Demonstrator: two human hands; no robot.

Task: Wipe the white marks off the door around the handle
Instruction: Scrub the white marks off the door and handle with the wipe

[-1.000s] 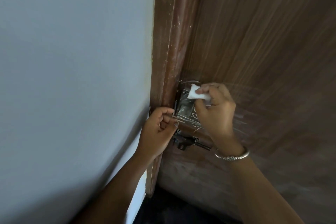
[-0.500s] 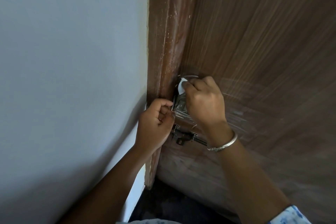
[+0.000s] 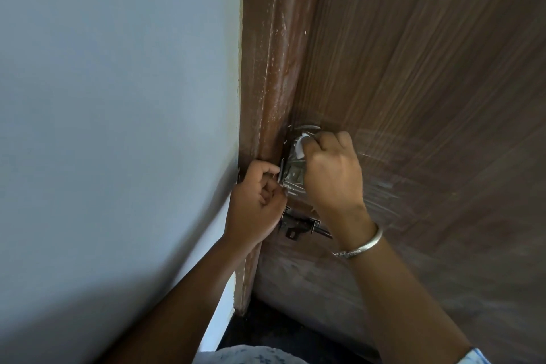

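A dark brown wooden door (image 3: 428, 74) fills the right side, with faint white streaks (image 3: 381, 186) to the right of the handle. The metal handle and lock plate (image 3: 292, 173) sit near the door's left edge, mostly hidden by my hands. My right hand (image 3: 332, 170) pinches a small white cloth (image 3: 300, 147) and presses it against the upper part of the handle plate. My left hand (image 3: 257, 204) is curled at the door edge just left of the plate, its fingertips on the metal edge.
A reddish-brown door frame (image 3: 274, 53) with white scuffs runs down beside a pale blue-grey wall (image 3: 118, 127). A dark sliding bolt latch (image 3: 298, 226) sits below the handle. My right wrist carries a silver bangle (image 3: 362, 247). Dark floor shows at the bottom.
My right hand has slid the white cloth from the right side of the handle plate to its upper left. The left hand has stayed at the door edge.
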